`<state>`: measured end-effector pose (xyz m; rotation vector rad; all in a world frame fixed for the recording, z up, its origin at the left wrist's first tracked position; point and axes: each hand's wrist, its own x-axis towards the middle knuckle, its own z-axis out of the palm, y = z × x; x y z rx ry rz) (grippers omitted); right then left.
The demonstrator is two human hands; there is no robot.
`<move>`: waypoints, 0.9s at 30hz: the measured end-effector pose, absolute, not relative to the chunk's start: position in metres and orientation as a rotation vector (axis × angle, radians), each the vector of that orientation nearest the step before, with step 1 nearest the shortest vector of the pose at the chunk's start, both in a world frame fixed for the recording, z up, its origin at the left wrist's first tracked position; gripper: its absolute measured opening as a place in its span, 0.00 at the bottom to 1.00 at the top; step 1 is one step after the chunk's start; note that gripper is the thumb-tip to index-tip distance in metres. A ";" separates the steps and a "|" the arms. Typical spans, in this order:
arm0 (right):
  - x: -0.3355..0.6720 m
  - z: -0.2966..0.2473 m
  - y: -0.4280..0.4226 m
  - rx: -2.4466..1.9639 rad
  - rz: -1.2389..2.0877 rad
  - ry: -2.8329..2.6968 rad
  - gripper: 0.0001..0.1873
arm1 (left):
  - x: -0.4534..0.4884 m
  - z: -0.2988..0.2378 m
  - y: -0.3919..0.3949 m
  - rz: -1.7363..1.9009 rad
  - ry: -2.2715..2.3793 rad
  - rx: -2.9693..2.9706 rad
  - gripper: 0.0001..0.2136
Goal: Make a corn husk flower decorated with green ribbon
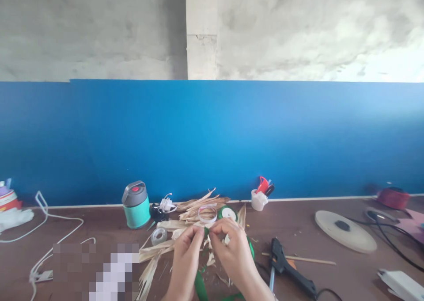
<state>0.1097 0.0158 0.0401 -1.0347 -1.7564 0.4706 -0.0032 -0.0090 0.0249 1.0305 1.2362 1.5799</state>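
My left hand [186, 256] and my right hand [233, 250] meet at the fingertips over the brown table [338, 270]. Both pinch a narrow green ribbon [200, 287] that trails down between my wrists toward the near edge. Dry corn husk strips [195, 206] lie scattered under and behind my hands. A green ribbon spool [228, 212] and a clear tape ring [207, 213] sit just beyond my fingers. Another roll of clear tape [159, 236] rests left of my left hand.
A teal jar with a grey lid [136, 205] stands at the back left. A black glue gun [288, 268] and a thin wooden stick [300, 259] lie to the right. A white cup with scissors [260, 198], a round white disc [344, 230] and cables [49, 243] lie about.
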 end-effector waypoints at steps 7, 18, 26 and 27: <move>0.113 0.042 0.018 -1.077 0.579 -1.759 0.08 | -0.008 0.024 -0.004 1.528 1.240 1.058 0.12; 0.122 0.047 0.023 -1.102 0.780 -1.810 0.08 | -0.011 0.029 -0.006 1.599 1.349 1.309 0.10; 0.113 0.039 0.017 -1.046 0.278 -1.845 0.09 | -0.011 0.028 -0.001 1.562 1.368 1.278 0.11; 0.113 0.038 0.017 -1.041 0.254 -1.847 0.09 | -0.012 0.028 0.000 1.538 1.371 1.266 0.11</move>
